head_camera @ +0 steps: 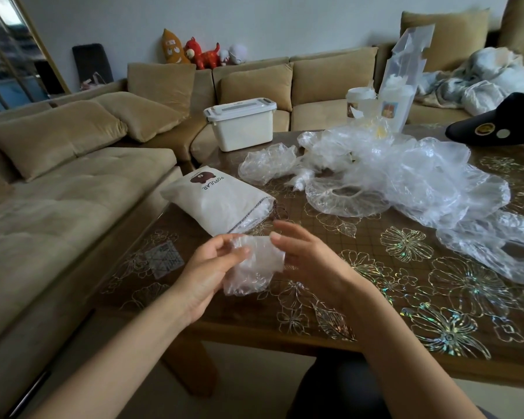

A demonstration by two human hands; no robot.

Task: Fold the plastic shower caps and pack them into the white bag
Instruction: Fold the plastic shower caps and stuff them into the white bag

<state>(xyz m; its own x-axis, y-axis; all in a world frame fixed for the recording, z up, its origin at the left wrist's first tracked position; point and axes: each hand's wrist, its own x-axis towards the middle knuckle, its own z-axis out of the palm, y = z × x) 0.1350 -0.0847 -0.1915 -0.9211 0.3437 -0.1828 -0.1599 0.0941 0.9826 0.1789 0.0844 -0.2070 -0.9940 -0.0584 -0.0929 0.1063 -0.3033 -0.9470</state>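
A folded shower cap (254, 264) is held up between the two hands, just above the near edge of the table (375, 297). It is a small, crinkly, see-through wad. It is a bit longer up and down, and its loose end hangs toward 7 o'clock.

The left hand (212, 267) grips its left side, with the thumb and curled fingers pinching the plastic. The right hand (309, 258) has its fingers out almost straight, and its thumb rests on the cap's top right corner.

One white bag (218, 201) lies on the table just past the hands, at 11 o'clock from them. It is stuffed fat. Its long side runs from 10 o'clock to 4 o'clock, and its open mouth points at 4 o'clock, toward the hands. It has a brown bear face and the word "POPULAR" on it, upside down from here.

One crumpled cap (266, 167) lies alone at 12 o'clock from the bag. One round cap (345, 198) lies open and flat at 3 o'clock from the bag. Behind it is a big heap of caps (421, 176), too tangled to count.

At the far table edge stand one white box (239, 125) with a lid and two cups (360, 101) with picture labels too small to read. One black hat (496, 125) lies at 2 o'clock.
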